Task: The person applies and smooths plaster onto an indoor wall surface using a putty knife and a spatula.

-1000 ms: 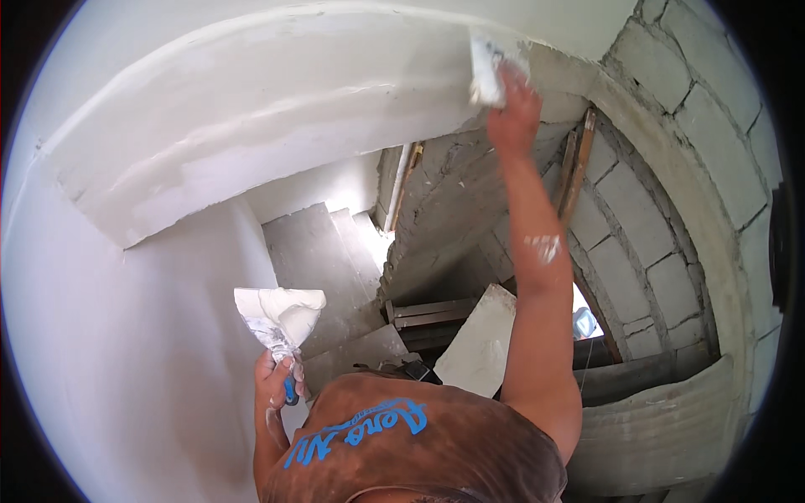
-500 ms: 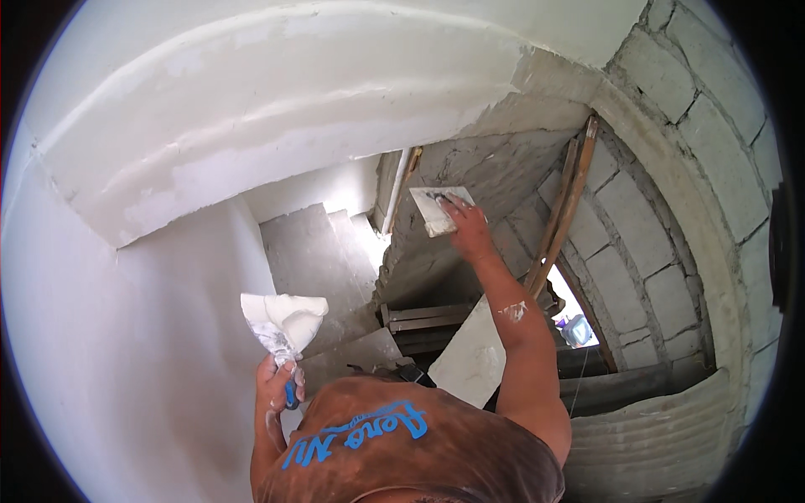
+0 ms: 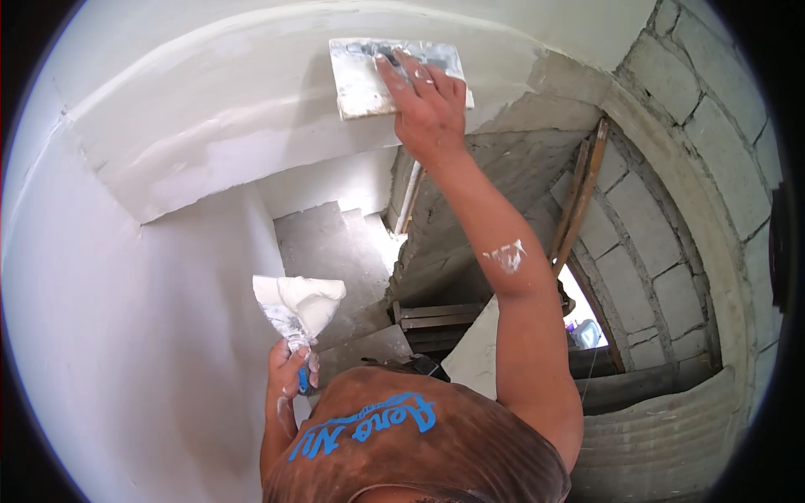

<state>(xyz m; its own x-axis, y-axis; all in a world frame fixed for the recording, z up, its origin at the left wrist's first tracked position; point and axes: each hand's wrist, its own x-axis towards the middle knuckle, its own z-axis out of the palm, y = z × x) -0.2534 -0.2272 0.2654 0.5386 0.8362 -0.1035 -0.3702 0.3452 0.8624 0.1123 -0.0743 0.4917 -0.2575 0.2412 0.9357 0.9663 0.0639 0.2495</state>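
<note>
My left hand (image 3: 291, 369) is closed round the blue handle of a wide putty knife (image 3: 279, 317), held low near my body. A thick heap of white plaster (image 3: 310, 300) covers its blade. My right hand (image 3: 429, 109) is stretched up and grips a rectangular finishing trowel (image 3: 362, 88), its fingers over the back of the plate. The trowel lies against or just in front of the pale curved band of plastered wall (image 3: 243, 126); whether it touches cannot be made out. White smears mark my right fingers and forearm.
Beneath the band, grey steps (image 3: 319, 243) lead down. Bare grey render (image 3: 562, 84) borders the white coat on the right. Beyond stand a wooden post (image 3: 583, 197) and a block wall (image 3: 641, 218). A smooth white wall (image 3: 168, 335) rises at my left.
My right hand has carried the trowel up and left, from in front of the grey slab to the pale band. The putty knife in my left hand has shifted slightly up and right in view.
</note>
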